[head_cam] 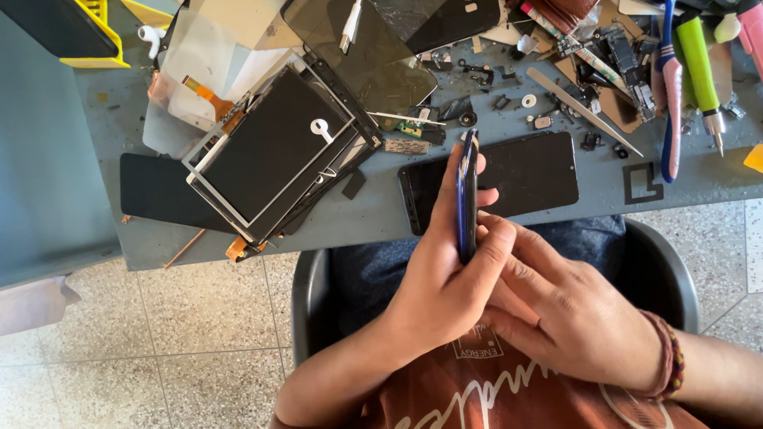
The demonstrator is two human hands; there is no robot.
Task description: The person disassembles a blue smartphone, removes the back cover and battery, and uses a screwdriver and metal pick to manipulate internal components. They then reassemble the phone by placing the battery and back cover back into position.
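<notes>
My left hand grips a blue phone held on edge, upright above my lap, with thumb and fingers wrapped round its lower half. My right hand lies just behind it, fingertips pressed against the phone's lower right side. A beaded bracelet sits on my right wrist. Behind the phone, a black phone screen panel lies flat at the grey table's near edge.
The grey table is crowded: a stack of tablet screens and frames at left, metal tweezers, a green-handled screwdriver, a blue tool, small screws and parts. A yellow bin is far left. I sit on a black chair over terrazzo floor.
</notes>
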